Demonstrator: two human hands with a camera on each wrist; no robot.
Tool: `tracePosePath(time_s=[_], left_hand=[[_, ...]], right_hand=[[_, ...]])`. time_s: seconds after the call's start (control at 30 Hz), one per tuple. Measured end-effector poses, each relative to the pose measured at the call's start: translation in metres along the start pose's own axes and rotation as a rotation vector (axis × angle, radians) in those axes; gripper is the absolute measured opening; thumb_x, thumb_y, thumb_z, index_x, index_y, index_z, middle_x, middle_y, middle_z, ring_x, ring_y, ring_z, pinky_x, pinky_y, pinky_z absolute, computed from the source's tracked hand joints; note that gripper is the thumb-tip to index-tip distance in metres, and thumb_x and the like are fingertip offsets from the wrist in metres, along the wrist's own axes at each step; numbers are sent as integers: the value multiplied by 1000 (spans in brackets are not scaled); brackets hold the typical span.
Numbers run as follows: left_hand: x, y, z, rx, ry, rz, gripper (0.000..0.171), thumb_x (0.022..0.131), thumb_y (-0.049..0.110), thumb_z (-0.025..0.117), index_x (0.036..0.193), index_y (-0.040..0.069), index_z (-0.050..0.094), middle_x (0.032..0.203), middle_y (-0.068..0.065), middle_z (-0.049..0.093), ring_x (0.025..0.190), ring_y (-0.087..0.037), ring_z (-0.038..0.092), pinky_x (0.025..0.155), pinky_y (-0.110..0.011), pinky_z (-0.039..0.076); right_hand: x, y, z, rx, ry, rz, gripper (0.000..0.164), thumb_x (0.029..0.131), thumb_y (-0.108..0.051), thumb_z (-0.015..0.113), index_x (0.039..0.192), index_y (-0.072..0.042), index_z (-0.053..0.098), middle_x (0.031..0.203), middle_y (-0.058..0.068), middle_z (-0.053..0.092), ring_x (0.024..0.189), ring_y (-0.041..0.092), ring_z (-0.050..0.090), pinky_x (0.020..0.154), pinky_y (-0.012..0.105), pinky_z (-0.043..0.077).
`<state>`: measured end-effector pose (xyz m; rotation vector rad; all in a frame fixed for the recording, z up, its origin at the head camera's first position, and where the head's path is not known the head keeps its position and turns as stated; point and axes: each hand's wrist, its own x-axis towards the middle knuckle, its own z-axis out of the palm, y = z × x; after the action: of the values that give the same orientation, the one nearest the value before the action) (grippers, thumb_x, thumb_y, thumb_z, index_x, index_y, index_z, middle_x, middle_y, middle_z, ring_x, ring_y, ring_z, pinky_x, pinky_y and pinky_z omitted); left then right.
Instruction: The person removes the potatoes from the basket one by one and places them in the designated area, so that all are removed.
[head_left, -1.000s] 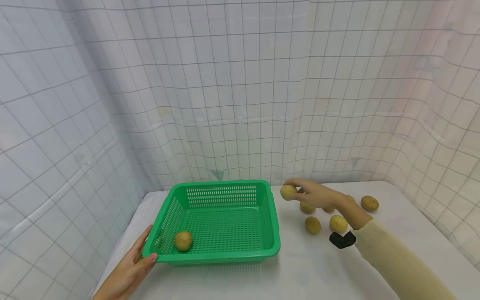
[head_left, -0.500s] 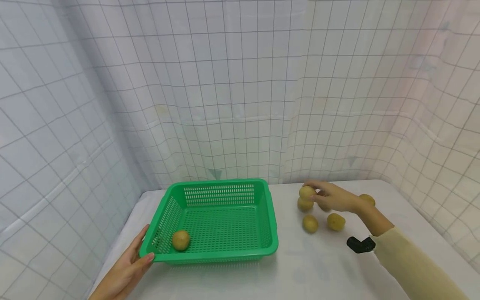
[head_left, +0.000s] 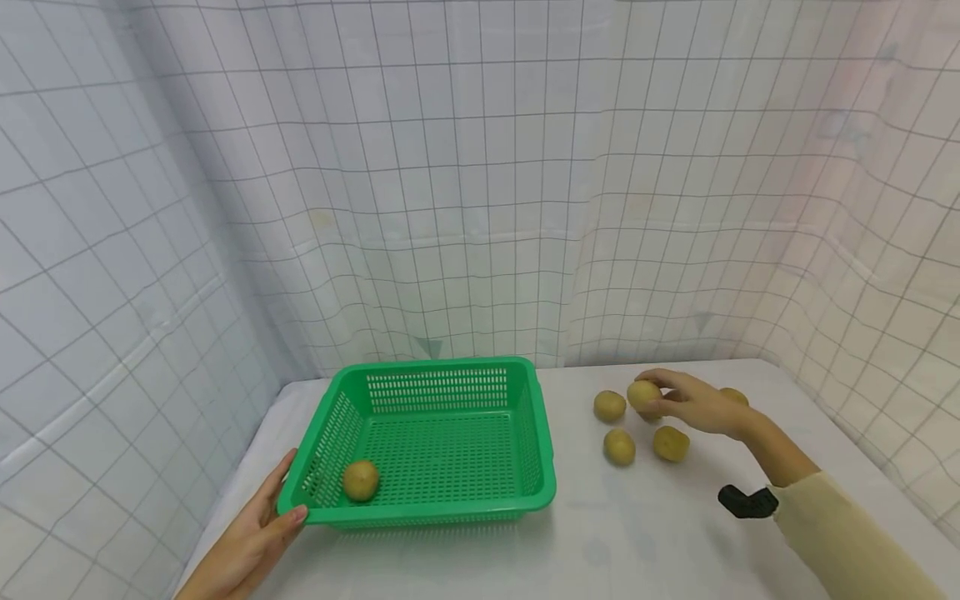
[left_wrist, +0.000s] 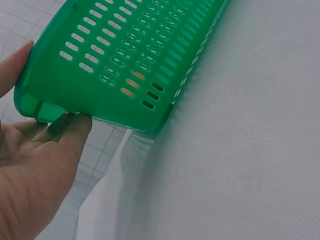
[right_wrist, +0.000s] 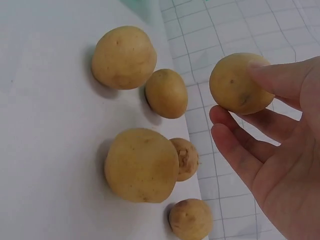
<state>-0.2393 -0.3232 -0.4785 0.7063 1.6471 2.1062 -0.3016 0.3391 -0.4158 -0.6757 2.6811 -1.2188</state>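
My left hand (head_left: pixel 251 537) grips the near left corner of a green plastic basket (head_left: pixel 435 513), thumb on the rim and fingers under its lip in the left wrist view. A single potato (head_left: pixel 361 481) lies inside, by that corner. On the right, my right hand (head_left: pixel 693 406) pinches another potato (right_wrist: pixel 239 82) between thumb and fingers, raised over the loose ones. Around it on the white cloth are more potatoes: one at the back (head_left: pixel 610 406), a rounder one in front (head_left: pixel 619 447) and a blockier one (head_left: pixel 671 443) below the hand.
Another potato (head_left: pixel 733 396) lies behind the right wrist, partly hidden. A black strap piece (head_left: pixel 747 502) sticks out at the right cuff. White sheets with a grid pattern (head_left: pixel 480 208) hang behind and on both sides of the cloth-covered table (head_left: pixel 592 533).
My right hand has carried its potato rightward, from beside the basket's right rim to above the loose potatoes. My left hand has stayed on the basket corner.
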Motion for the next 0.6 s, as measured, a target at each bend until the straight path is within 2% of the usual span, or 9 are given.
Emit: tracePosePath(time_s=[0.2,0.4,0.47,0.6], left_hand=[[2,0,1,5,6,0,83,110,-7,33,160,20,-28,154,-23,-46,135,11,36,108,-18,38],[2,2,2,14,18,-26,84,110,-6,33,161,23,-27,156,-19,-45,134,15,34,108,-18,37],[2,3,2,20,15,-25,84,110,-6,34,161,23,-27,156,-20,-45,133,15,34,108,-17,37],[1,3,1,28,8,-17,84,110,-6,33,161,23,-27,155,-19,-46,133,15,34,108,-17,37]], right_hand=[[-17,15,-5,13,37,55,44,107,-14,59,147,1,49,146,26,50,131,56,47,100,60,49],[-32,31,-8,0,86,83,41,105,-13,61,144,-3,53,142,21,56,130,52,50,96,57,52],[-38,38,-8,10,101,89,43,104,-11,62,145,-1,52,139,20,57,132,49,47,97,56,51],[-50,51,-5,22,119,150,50,105,-18,63,148,3,48,138,21,47,134,49,38,99,59,47]])
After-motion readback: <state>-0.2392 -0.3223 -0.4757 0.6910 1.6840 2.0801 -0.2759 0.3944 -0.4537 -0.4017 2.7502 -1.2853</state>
